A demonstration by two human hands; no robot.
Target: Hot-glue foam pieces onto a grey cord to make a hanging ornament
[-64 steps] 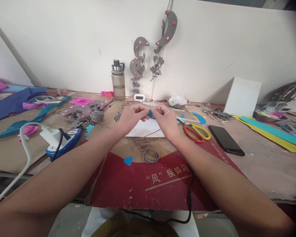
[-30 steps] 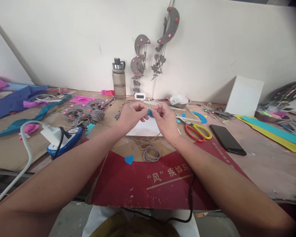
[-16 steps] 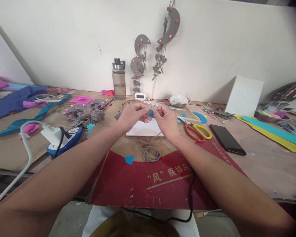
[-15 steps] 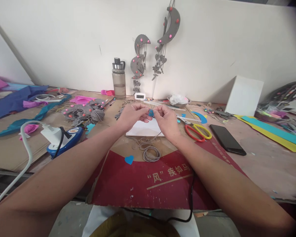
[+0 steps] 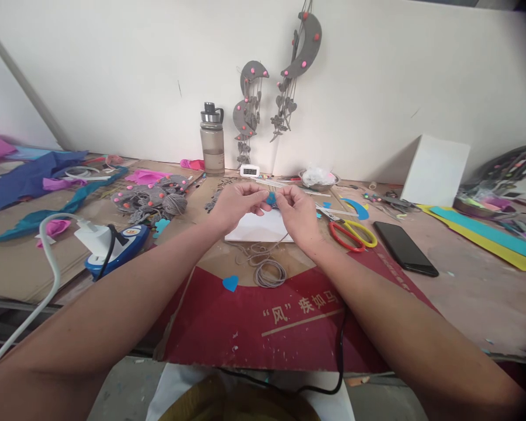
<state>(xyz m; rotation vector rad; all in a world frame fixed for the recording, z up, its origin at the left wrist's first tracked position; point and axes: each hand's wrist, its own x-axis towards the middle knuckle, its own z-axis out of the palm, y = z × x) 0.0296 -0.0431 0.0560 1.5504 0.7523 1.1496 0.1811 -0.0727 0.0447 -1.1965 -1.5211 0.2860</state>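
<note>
Left hand and right hand raised together above the white sheet, fingers of both pinched on a small blue piece between them. Grey cord trailing down to a coil just in front of the sheet. Scissors right of the sheet, phone further right on the worktop.

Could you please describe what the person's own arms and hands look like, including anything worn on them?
Both forearms are bare right down to the bottom edge of the picture: no sleeves, gloves, watch or bracelets show. The left hand and the right hand are bare too, with no rings visible from this view. The fingers are short and unadorned.
</note>
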